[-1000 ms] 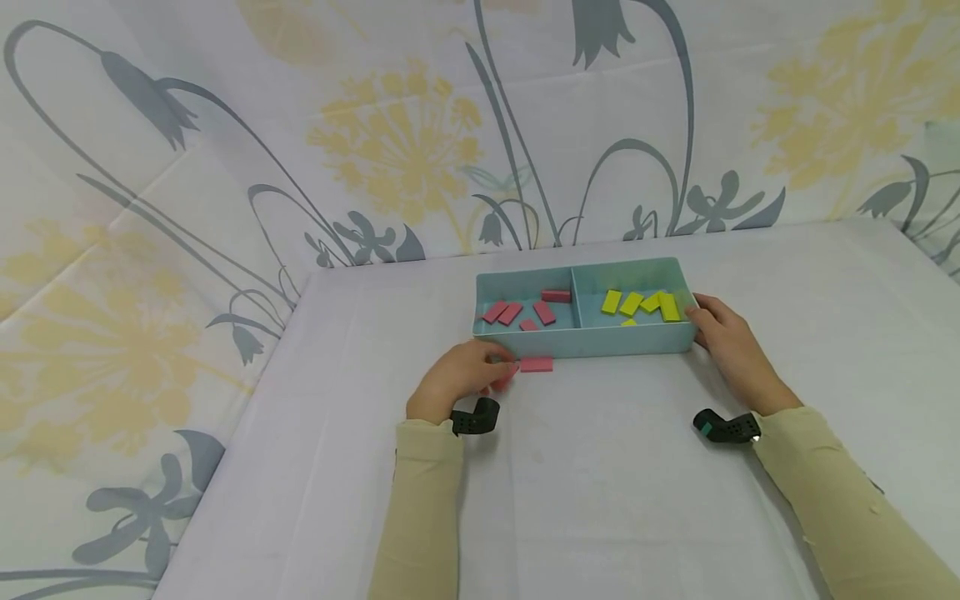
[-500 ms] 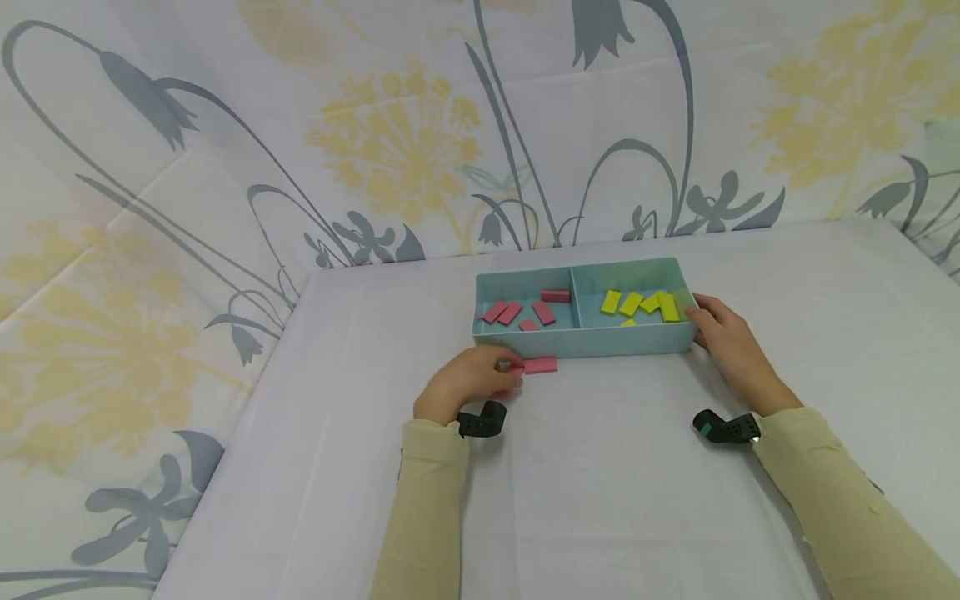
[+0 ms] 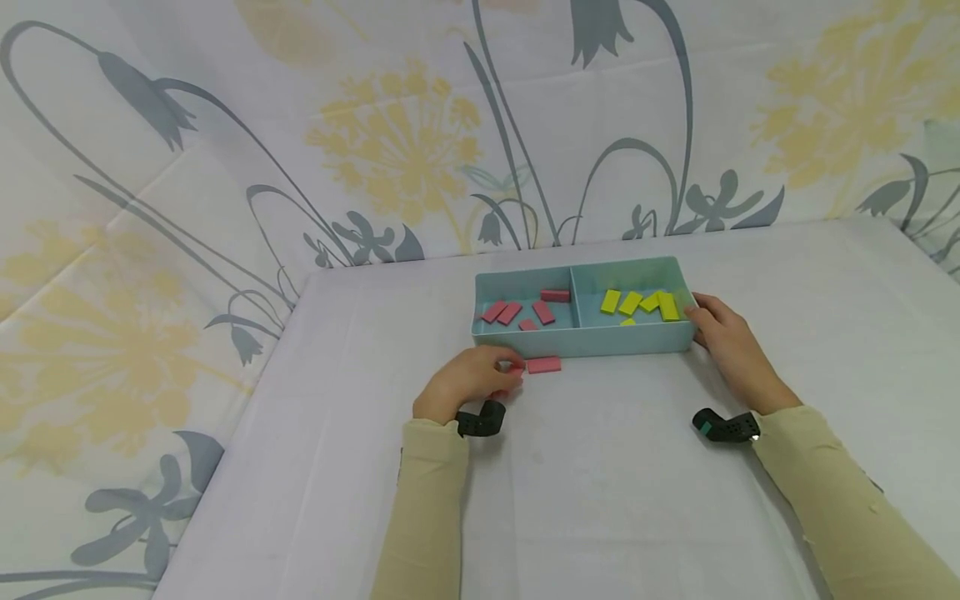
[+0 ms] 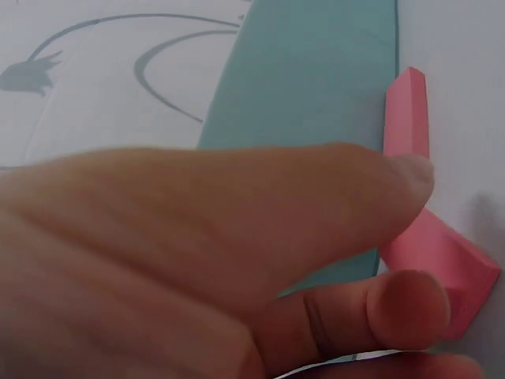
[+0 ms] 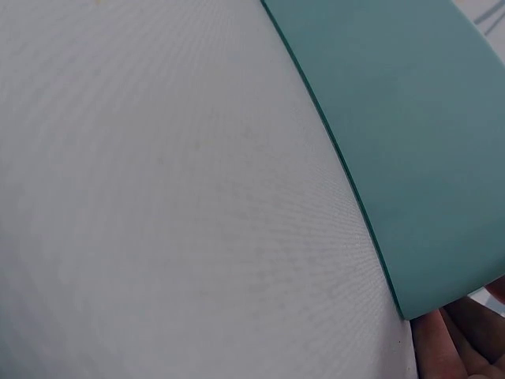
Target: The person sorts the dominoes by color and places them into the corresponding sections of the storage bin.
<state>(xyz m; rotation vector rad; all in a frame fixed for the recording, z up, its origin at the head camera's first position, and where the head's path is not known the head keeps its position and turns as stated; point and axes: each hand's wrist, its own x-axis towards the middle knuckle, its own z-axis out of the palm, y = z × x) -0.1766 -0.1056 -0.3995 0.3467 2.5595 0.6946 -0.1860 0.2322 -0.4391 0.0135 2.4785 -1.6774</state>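
Note:
In the head view my left hand (image 3: 468, 382) is at the front left of a light blue two-part box (image 3: 585, 342). Its thumb and fingertips pinch a pink block (image 4: 442, 257), partly covered by the fingers. A second flat pink block (image 3: 543, 365) lies on the table just right of the fingertips, along the box's front wall. At the other end, my right hand (image 3: 731, 350) grips the box's right wall, thumb at the rim and fingers outside. The right wrist view shows only a few of those fingers, at the box's lower corner.
Several pink blocks (image 3: 510, 313) lie in the box's left compartment and several yellow blocks (image 3: 630, 304) in the right one. A divider (image 3: 576, 298) parts them. White cloth (image 3: 600, 483) covers the table; a flower-patterned cloth (image 3: 540, 125) hangs behind.
My left hand has moved slightly right along the box's front. The loose pink block has slid a little right with it. My right hand and the box have stayed in place.

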